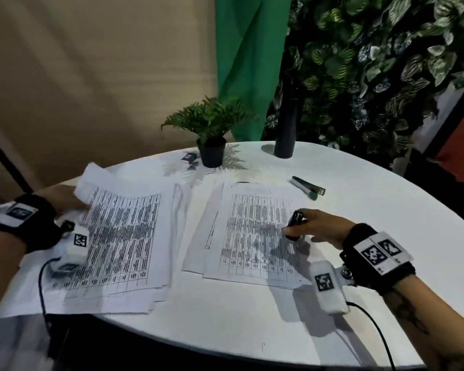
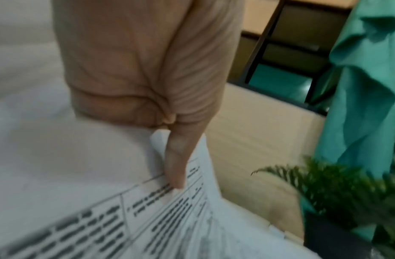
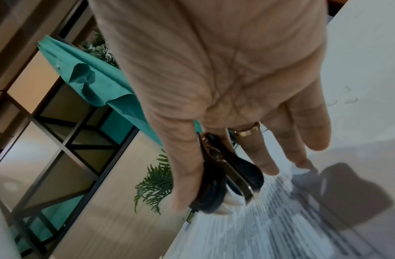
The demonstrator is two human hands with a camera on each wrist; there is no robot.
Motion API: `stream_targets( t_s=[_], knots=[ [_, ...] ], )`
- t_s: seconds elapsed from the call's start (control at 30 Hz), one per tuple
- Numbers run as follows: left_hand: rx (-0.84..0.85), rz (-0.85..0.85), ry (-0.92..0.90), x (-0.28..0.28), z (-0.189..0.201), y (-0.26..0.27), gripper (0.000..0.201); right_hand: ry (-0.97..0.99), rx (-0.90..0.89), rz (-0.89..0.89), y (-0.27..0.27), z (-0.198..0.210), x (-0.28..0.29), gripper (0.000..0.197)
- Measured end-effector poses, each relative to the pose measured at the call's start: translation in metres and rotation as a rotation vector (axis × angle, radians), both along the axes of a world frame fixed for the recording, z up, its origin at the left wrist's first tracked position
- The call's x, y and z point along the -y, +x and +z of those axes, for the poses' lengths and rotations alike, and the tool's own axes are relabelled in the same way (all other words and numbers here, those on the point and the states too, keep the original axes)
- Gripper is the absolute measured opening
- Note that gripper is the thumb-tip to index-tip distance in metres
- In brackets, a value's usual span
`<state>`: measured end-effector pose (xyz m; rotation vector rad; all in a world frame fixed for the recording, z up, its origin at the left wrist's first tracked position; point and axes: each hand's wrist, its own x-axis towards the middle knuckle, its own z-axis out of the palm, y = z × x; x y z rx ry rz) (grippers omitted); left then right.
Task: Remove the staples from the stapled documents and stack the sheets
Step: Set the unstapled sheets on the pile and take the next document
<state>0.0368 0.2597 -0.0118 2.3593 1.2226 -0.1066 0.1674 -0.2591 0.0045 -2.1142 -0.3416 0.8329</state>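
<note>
Two piles of printed sheets lie on the white round table (image 1: 359, 210). The left pile (image 1: 123, 236) has its far left corner lifted, and my left hand (image 1: 65, 200) pinches that corner; in the left wrist view the thumb (image 2: 176, 161) lies on the raised sheet (image 2: 192, 201). The right pile (image 1: 255, 231) lies flat. Above it my right hand (image 1: 314, 226) holds a black staple remover (image 1: 295, 223) between thumb and forefinger, with the other fingers stretched out. The right wrist view shows the staple remover (image 3: 227, 180) with its metal jaws just above the printed sheet (image 3: 280, 219).
A small potted fern (image 1: 212, 140) and a tall dark bottle (image 1: 285, 129) stand at the table's far edge. A stapler-like silver and green tool (image 1: 308, 186) lies right of the piles. A small dark item (image 1: 189, 158) sits left of the pot. Cables hang from both wrists.
</note>
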Motion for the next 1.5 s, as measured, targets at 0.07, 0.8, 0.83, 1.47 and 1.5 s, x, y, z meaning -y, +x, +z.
stream_targets(
  t_s=[0.07,0.8,0.83,1.47,1.5],
  knots=[
    [-0.067,0.05,-0.026,0.025,0.003,-0.008,0.057,-0.02,0.01,0.0,0.001,-0.003,0.0,0.026],
    [-0.097,-0.377,-0.226,0.262,0.011,0.131,0.054,-0.197,0.222,0.122,0.01,-0.013,-0.004,0.031],
    [-0.089,-0.362,-0.238,0.263,0.011,0.13,0.056,-0.198,0.224,0.122,0.01,-0.013,-0.004,0.031],
    [0.48,-0.22,-0.72,0.231,0.0,0.103,0.039,0.235,0.112,-0.246,0.029,-0.007,0.019,0.028],
    [0.553,-0.245,-0.743,0.23,0.004,0.1,0.034,0.305,0.108,-0.293,0.032,-0.004,0.021,0.028]
  ],
)
